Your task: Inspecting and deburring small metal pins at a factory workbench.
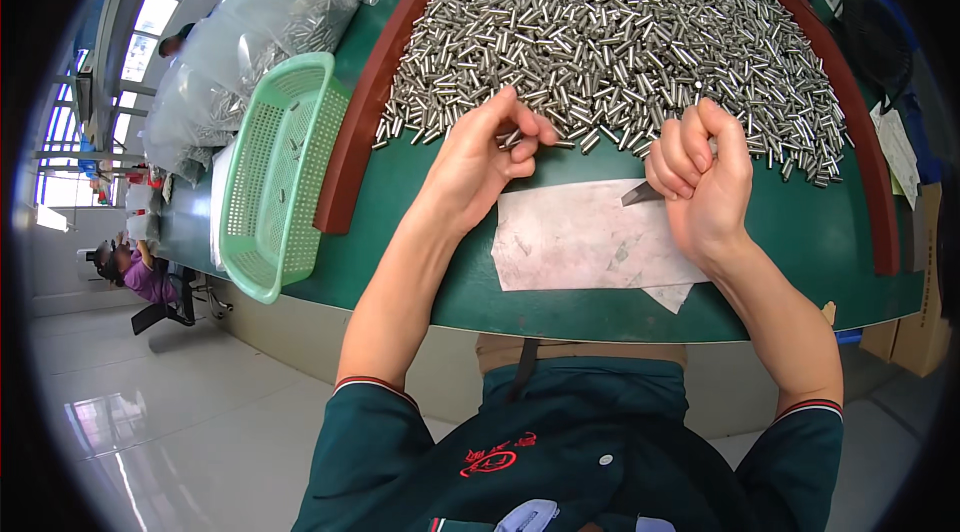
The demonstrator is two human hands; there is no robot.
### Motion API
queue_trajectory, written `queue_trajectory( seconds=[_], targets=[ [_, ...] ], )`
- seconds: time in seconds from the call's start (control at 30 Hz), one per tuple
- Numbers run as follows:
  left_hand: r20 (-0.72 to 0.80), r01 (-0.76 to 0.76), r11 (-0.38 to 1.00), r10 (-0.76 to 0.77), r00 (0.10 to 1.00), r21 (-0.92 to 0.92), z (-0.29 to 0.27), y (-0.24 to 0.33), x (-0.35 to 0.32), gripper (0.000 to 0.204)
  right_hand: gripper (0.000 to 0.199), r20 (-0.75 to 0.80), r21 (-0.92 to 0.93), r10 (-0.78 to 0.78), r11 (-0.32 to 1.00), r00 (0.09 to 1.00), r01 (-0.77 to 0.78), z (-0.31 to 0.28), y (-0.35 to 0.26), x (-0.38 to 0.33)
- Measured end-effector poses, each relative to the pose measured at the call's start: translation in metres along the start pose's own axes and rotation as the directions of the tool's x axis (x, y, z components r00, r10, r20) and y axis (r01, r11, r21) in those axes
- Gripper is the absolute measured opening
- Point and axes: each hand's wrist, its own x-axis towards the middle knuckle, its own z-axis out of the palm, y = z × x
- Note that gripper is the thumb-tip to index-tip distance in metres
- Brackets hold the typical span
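A wide heap of short shiny metal pins (pixel 610 42) covers the far part of the green table. At the heap's near edge, my left hand (pixel 480 157) is palm up with its fingers curled round a metal pin (pixel 511 140); whether it holds more is hidden. My right hand (pixel 705 177) is closed in a fist over the right end of a stained pale cloth or paper sheet (pixel 580 237). From that fist sticks a flat grey metal blade-like piece (pixel 640 194) with a slanted tip, pointing left. Its other end is hidden in the palm.
A dark red wooden rim (pixel 345 152) fences the heap on the left, back and right. To the left stands a light green perforated basket (pixel 270 197) holding a few pins. Clear plastic bags (pixel 270 12) of pins lie behind it. A cardboard box (pixel 922 282) is at far right; a person sits far left.
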Motion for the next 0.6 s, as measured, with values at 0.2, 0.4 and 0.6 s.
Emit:
queue_trajectory(
  seconds=[0.2,0.4,0.6],
  targets=[
    [0.117,-0.227,0.258,0.381,0.917,0.939,0.008,-0.017,-0.002,0.012,0.038,0.018,-0.015,0.015,1.000,1.000,-0.014,0.000,0.000,0.000],
    [0.368,-0.399,-0.039,0.473,0.801,0.916,0.013,-0.024,0.004,0.011,0.038,0.003,0.002,0.006,1.000,1.000,-0.006,0.000,0.000,0.000],
    [0.040,-0.022,0.999,0.023,0.999,-0.026,0.006,-0.003,-0.001,0.011,0.038,-0.004,0.015,-0.005,1.000,1.000,0.005,0.001,0.000,0.000]
  ],
)
